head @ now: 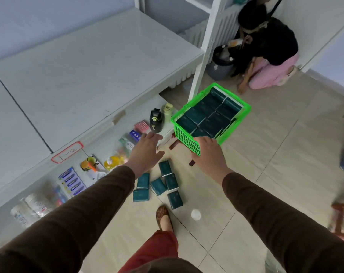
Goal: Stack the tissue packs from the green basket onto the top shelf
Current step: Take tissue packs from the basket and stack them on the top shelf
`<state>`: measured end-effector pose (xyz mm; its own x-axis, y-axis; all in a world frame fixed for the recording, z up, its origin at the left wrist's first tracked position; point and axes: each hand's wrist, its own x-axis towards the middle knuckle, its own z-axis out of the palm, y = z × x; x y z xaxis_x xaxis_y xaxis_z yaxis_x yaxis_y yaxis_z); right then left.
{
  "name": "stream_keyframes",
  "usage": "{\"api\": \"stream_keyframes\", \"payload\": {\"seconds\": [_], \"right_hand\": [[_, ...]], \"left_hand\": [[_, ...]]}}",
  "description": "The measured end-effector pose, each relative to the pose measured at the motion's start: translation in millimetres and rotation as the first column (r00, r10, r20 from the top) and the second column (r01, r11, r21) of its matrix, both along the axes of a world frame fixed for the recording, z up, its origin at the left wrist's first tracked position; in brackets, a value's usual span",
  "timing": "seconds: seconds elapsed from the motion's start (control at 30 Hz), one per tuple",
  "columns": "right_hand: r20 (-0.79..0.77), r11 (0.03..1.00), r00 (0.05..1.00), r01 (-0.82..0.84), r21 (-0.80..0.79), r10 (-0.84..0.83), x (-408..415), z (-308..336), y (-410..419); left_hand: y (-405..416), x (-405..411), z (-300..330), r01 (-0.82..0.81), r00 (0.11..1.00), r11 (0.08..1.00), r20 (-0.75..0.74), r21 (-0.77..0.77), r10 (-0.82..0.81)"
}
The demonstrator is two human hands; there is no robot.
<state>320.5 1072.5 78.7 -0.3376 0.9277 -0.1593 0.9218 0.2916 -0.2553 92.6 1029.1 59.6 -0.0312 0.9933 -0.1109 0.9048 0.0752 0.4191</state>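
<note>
Dark teal tissue packs (208, 113) with thin white edges, packed flat in the green basket (186, 135). Six more packs (163, 184) loose on the floor. Right hand (209, 152) gripping the basket's near rim. Left hand (145, 150) loose, fingers spread, holding nothing.

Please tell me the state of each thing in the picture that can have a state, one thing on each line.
green basket: tilted, holds dark teal tissue packs, gripped at its near edge.
right hand: grips the basket's near edge.
left hand: open, holds nothing.
top shelf: bare, no packs on it yet.
loose tissue packs: scattered flat on the floor.
black bottle: upright, capped.
</note>
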Motion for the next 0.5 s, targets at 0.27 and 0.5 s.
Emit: {"api": "stream_keyframes", "payload": {"seconds": [0.27, 0.5], "right_hand": [[-0.044, 0.974, 0.99, 0.121, -0.194, -0.132, 73.1, -52.2, 119.3], [-0.05, 0.892, 0.989, 0.102, -0.441, -0.138, 87.1, -145.9, 218.7]], "left_hand": [[130.1, 67.3, -41.5, 0.049, 0.999, 0.987, 0.027, -0.154, -0.046], [229.5, 94.5, -121.1, -0.023, 0.997, 0.948, -0.073, -0.318, 0.0]]}}
